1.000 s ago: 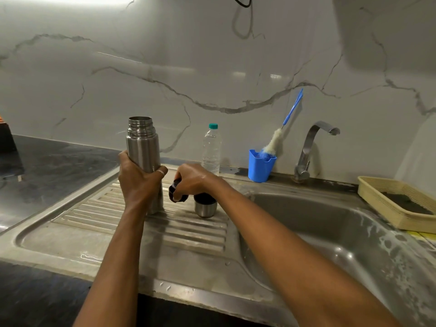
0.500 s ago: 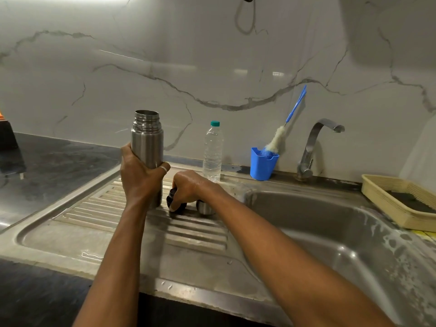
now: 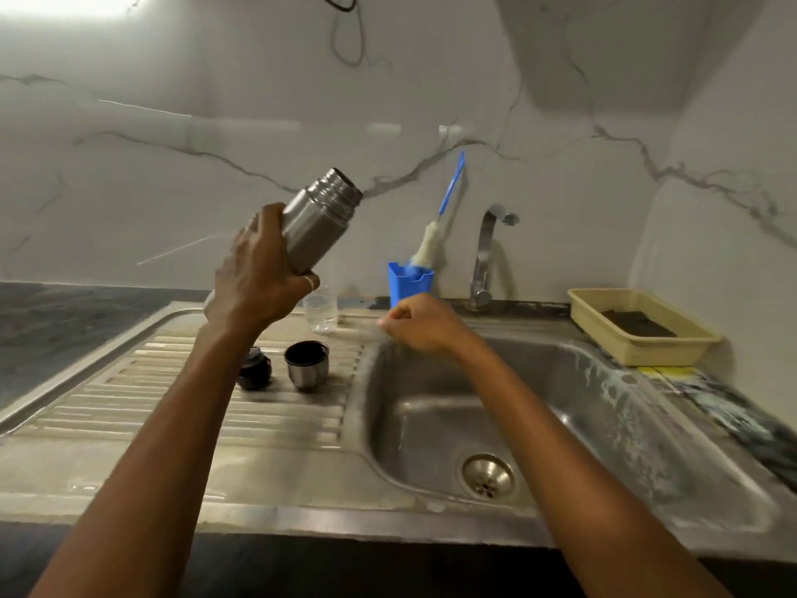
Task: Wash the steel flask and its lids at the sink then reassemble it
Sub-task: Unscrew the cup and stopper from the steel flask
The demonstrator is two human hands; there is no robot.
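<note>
My left hand (image 3: pixel 258 278) grips the open steel flask (image 3: pixel 317 220) in the air above the drainboard, tilted with its mouth pointing up and to the right. On the ribbed drainboard (image 3: pixel 172 399) stand the black inner lid (image 3: pixel 255 373) and, to its right, the steel cup lid (image 3: pixel 307 364), mouth up. My right hand (image 3: pixel 420 323) hovers over the back left edge of the sink basin (image 3: pixel 604 425) with its fingers curled and nothing visible in them. It is slightly blurred.
A blue cup (image 3: pixel 409 282) holding a blue-handled bottle brush (image 3: pixel 435 235) stands behind the basin, left of the tap (image 3: pixel 487 252). A clear plastic water bottle (image 3: pixel 321 310) is partly hidden behind my left hand. A beige basket (image 3: pixel 642 325) sits at the right.
My left hand lifted the flask off the drainboard and tilted it to the right. My right hand let go of the black lid, now on the drainboard, and moved right toward the basin.
</note>
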